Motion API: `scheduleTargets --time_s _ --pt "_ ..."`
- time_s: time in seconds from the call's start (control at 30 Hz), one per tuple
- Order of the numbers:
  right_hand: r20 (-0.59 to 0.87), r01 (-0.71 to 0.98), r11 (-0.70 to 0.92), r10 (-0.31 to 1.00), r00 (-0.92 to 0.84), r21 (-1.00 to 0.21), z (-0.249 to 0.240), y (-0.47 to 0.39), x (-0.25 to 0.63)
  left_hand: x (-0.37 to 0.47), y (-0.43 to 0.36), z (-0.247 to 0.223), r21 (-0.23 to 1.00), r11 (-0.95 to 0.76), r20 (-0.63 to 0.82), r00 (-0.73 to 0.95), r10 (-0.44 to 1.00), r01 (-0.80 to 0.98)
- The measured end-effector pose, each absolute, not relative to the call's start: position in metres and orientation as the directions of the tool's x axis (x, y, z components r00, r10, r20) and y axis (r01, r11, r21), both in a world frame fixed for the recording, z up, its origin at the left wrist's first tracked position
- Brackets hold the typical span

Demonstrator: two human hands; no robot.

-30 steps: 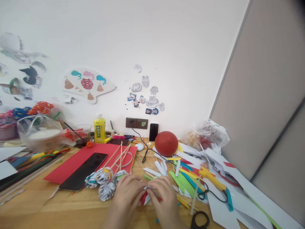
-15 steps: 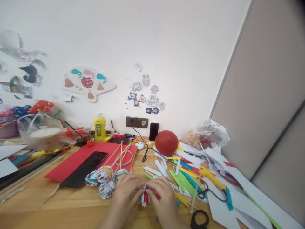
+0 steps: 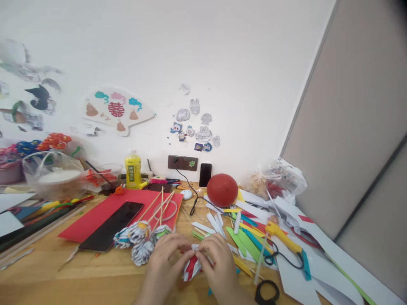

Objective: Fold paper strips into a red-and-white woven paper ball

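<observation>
A small piece of crumpled white and red paper (image 3: 191, 270) is pinched between both hands, low in the middle of the head view. My left hand (image 3: 170, 258) has thumb and fingertips closed on its left side. From the right, my right hand (image 3: 218, 258) grips it the same way, the two thumbs almost meeting. Part of the paper is hidden behind the fingers. Just left of my left hand lie several crumpled paper balls (image 3: 143, 253), with thin wooden sticks (image 3: 162, 207) rising from among them.
A black phone (image 3: 111, 226) lies on red sheets (image 3: 92, 212) at left. Behind stand a yellow bottle (image 3: 133, 169) and a red balloon (image 3: 222, 190). To the right are paper strips (image 3: 244, 241), a yellow glue gun (image 3: 284, 237) with a cord, and black scissor handles (image 3: 267, 292).
The paper between my hands has turned and spread, showing more of its red and white surface below the thumbs. My fingers have shifted slightly; the surroundings stay the same.
</observation>
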State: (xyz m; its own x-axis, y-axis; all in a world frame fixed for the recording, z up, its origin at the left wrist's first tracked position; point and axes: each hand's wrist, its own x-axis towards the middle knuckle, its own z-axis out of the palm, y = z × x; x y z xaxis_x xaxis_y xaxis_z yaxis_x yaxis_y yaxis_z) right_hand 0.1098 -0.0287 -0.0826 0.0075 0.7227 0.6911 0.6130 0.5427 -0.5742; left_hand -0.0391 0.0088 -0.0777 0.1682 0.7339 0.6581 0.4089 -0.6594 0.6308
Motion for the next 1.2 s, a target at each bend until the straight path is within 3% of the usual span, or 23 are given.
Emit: scheduleTargets --time_s 0.13,0.27,0.37,0.47,0.8,1.03,1.2 --pt "0.499 0.485 0.400 0.862 0.088 -0.777 -0.076 -0.027 0.110 -0.039 0.006 -0.062 0.848 -0.385 0.362 0.134 0.923 0.364" --pt "0.205 0.169 0.199 0.978 0.021 -0.965 -0.077 -0.022 0.113 -0.038 0.013 -0.062 0.960 -0.142 0.084 0.235 0.968 0.240" --pt "0.063 -0.033 0.059 0.989 -0.133 -0.998 -0.078 -0.020 0.116 -0.037 0.017 -0.072 0.995 0.041 -0.069 0.331 0.941 0.090" --pt "-0.028 -0.063 -0.041 0.980 -0.196 -0.997 -0.078 -0.020 0.119 -0.037 0.017 -0.080 0.983 0.183 -0.161 0.451 0.878 -0.004" --pt "-0.156 -0.037 -0.166 0.967 -0.199 -0.985 -0.077 -0.020 0.119 -0.040 0.019 -0.076 0.974 0.095 -0.177 0.433 0.884 0.206" --pt "-0.103 -0.096 -0.126 0.971 -0.218 -0.987 -0.084 -0.018 0.117 -0.040 0.022 -0.079 0.975 0.050 -0.149 0.468 0.871 0.218" --pt "-0.041 0.005 -0.041 0.978 -0.206 -0.999 -0.090 -0.016 0.118 -0.041 0.022 -0.082 0.981 -0.006 -0.107 0.571 0.814 0.192"
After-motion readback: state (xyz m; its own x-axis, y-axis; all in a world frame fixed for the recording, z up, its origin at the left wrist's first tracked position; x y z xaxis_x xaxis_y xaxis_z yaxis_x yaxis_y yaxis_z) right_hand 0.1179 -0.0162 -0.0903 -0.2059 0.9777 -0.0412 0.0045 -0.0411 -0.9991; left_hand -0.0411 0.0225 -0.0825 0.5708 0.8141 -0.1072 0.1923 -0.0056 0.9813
